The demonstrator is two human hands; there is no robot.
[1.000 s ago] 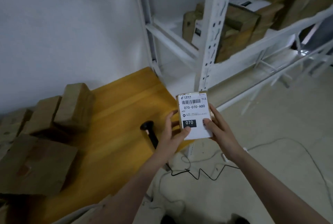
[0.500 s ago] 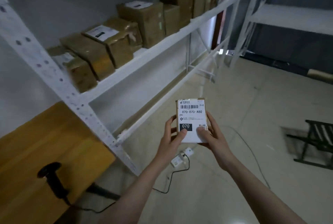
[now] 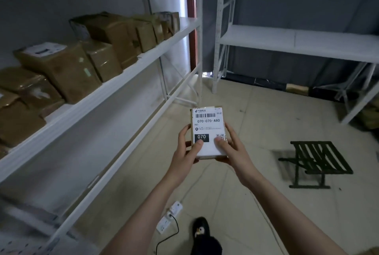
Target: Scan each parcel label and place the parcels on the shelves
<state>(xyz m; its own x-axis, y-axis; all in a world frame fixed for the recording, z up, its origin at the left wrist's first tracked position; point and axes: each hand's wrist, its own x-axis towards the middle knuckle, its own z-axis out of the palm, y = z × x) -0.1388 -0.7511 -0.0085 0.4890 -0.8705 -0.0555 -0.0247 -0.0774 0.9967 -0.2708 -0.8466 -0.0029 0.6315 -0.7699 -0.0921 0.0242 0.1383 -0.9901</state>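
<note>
I hold a small brown parcel [image 3: 208,123] in front of me, its white label reading 070-070-A80 facing up. My left hand [image 3: 187,152] grips its left side with the thumb on the label. My right hand [image 3: 230,150] grips the right side, thumb beside the QR code. To my left runs a white shelf rack [image 3: 114,82] whose middle shelf carries several brown taped parcels [image 3: 67,70]. The shelf level below them is bare.
A second white rack [image 3: 297,45] stands at the back right. A dark folding stool [image 3: 313,162] sits on the floor to the right. White power strips [image 3: 170,215] and cables lie on the floor by my dark shoe [image 3: 203,238].
The view has swung right, away from the yellow table and scanner, toward the shelf aisle. Both hands keep the same hold on the parcel.
</note>
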